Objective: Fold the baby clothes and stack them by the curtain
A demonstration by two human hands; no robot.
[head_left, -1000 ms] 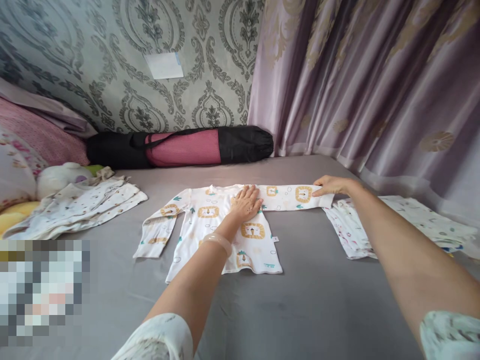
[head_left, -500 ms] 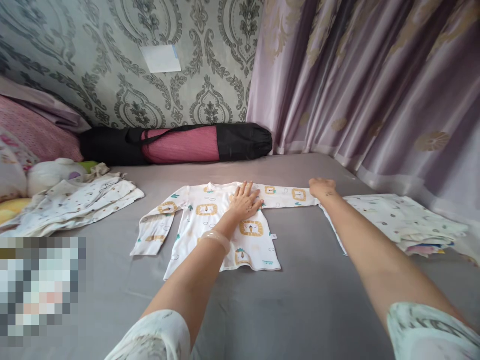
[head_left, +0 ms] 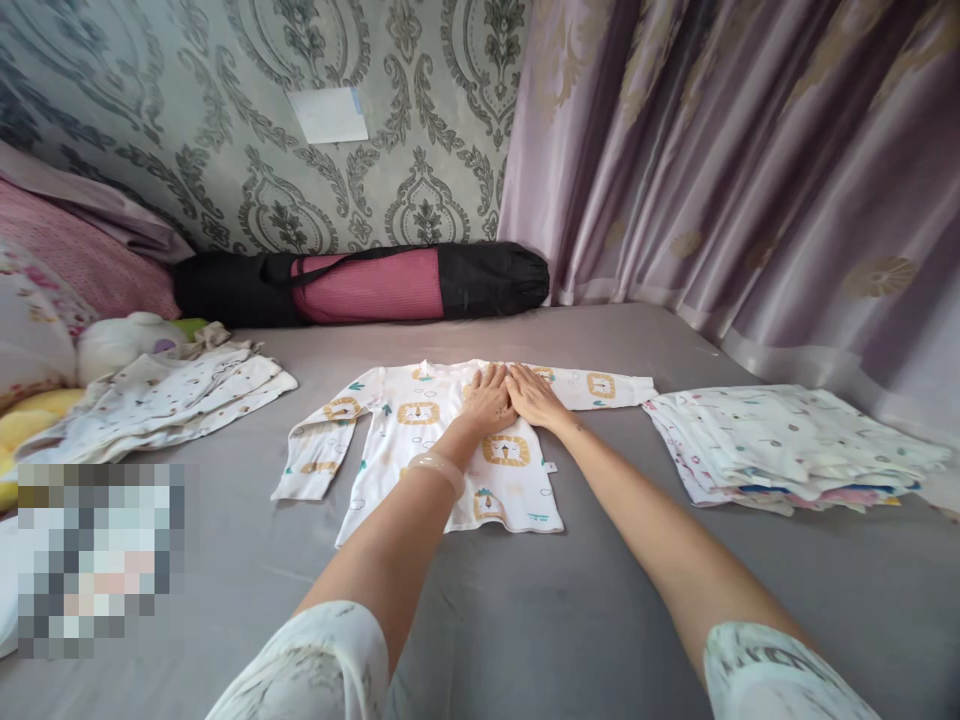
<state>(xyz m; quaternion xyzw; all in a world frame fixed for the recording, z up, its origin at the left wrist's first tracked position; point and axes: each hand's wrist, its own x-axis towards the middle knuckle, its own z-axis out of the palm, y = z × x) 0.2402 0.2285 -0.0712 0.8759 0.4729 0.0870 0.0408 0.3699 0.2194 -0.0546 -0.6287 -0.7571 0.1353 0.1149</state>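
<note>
A small white long-sleeved shirt with yellow lion prints lies flat on the grey bed sheet, sleeves spread to either side. My left hand rests flat on its chest, fingers stretched out. My right hand lies flat right beside it, at the base of the right sleeve, fingers also extended. Neither hand holds anything.
A stack of folded printed clothes sits to the right. Loose printed garments and pillows lie at the left. A black and pink rolled mat bag lies along the patterned wall. Purple curtains hang at the right.
My right hand has slid left along the right sleeve from its cuff to the shirt's chest, ending beside my left hand. The left hand stayed in place.
</note>
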